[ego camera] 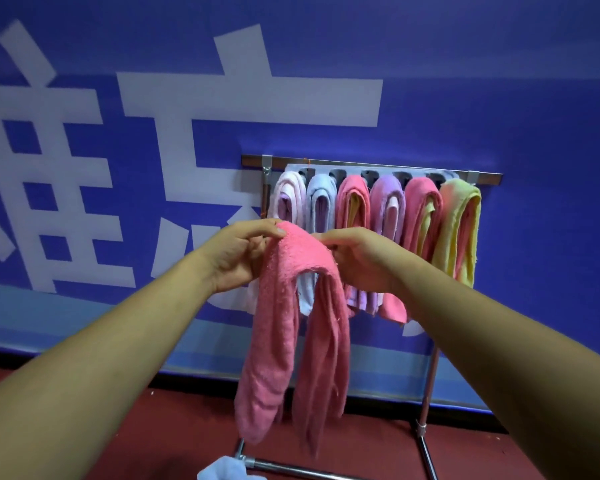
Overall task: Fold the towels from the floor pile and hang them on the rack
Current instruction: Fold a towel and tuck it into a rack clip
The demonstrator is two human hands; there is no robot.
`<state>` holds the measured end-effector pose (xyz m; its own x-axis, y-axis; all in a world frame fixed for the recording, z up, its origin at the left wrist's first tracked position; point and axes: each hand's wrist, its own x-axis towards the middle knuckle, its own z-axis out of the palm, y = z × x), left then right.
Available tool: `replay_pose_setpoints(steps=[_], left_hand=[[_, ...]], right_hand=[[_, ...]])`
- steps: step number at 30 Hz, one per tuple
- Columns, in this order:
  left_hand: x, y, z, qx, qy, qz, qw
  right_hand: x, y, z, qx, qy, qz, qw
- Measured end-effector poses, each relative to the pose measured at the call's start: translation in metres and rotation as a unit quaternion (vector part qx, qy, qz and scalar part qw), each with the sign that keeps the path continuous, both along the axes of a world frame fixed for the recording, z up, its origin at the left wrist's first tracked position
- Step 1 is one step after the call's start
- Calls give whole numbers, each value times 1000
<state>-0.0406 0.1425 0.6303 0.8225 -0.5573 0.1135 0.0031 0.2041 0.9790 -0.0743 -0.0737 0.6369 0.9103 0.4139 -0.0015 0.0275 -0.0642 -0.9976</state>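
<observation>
A blue banner (84, 98) with large white characters is seen from nine to twelve o'clock. Just left of centre, the left hand (236, 252) is raised with its fingers curled, and the top of a pink towel (291, 306) is pinched between its thumb and fingers. The towel is held at centre, doubled over at the top. Its two halves are left hanging toward six o'clock, clear of the red floor (101, 445). At the towel's three o'clock side, the fold is gripped by the right hand (357, 261), with the thumb laid on the cloth and the fingers curled beneath.

Behind the hands, from one to three o'clock, a metal rack (371, 165) is stood against the banner. Six hung towels (352, 202) are draped on it side by side, coloured from pale pink at the left to yellow at the right. The leftmost of them are partly covered by the held towel; whether they are touched by it cannot be told. At six o'clock, a blue cloth (222, 471) is seen on the floor beside the rack's base bar.
</observation>
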Motion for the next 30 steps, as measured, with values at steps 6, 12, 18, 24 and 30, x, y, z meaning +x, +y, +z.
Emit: replay_pose_setpoints(steps=[6, 12, 18, 24, 30], left_hand=[[23, 2, 4, 62, -10, -19, 998], [43, -12, 8, 127, -65, -31, 989], [67, -42, 16, 151, -132, 30, 979], [106, -62, 35, 163, -173, 78, 968], [142, -65, 57, 227, -258, 121, 931]], right_hand=[[25, -13, -7, -4, -21, 43, 999], [40, -29, 3, 38, -48, -39, 997], [57, -49, 13, -24, -84, -86, 992], [84, -60, 33, -69, -133, -157, 976], [122, -64, 56, -156, -188, -237, 940]])
